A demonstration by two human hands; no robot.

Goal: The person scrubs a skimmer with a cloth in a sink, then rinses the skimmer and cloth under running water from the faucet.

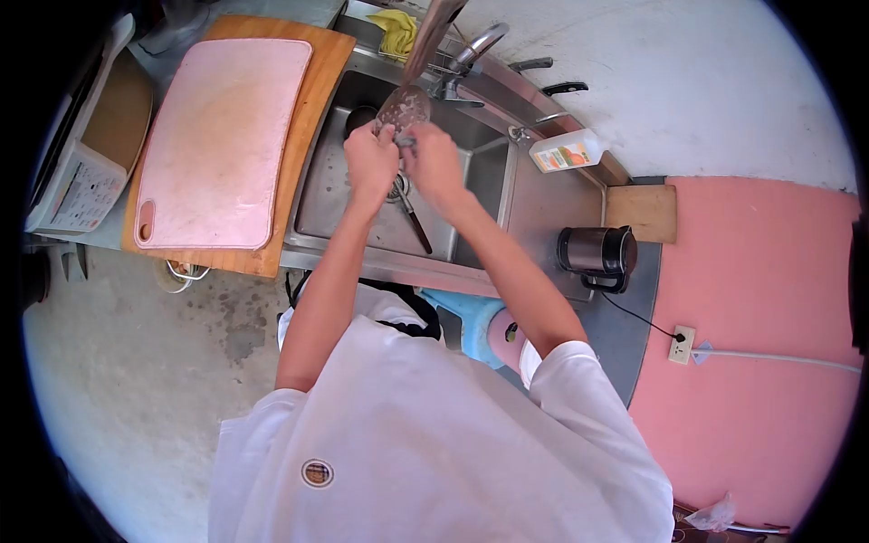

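- Over the sink (339, 213), curls the left hand (371, 165) at the lower edge of a mottled, rounded item (405, 106), pinching it.
- Bends the right hand (433, 158) close beside; cannot tell its exact pinch.
- Has a dark-handled utensil (417, 227) below, inside the sink.
- Has a pink cutting board (222, 145) to the left.

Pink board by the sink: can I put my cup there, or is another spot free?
Yes, nothing lies on the pink board. The steel strip between the basin and the kettle looks free too. It's crowded near the tap, where the left hand and right hand are busy over the basin.
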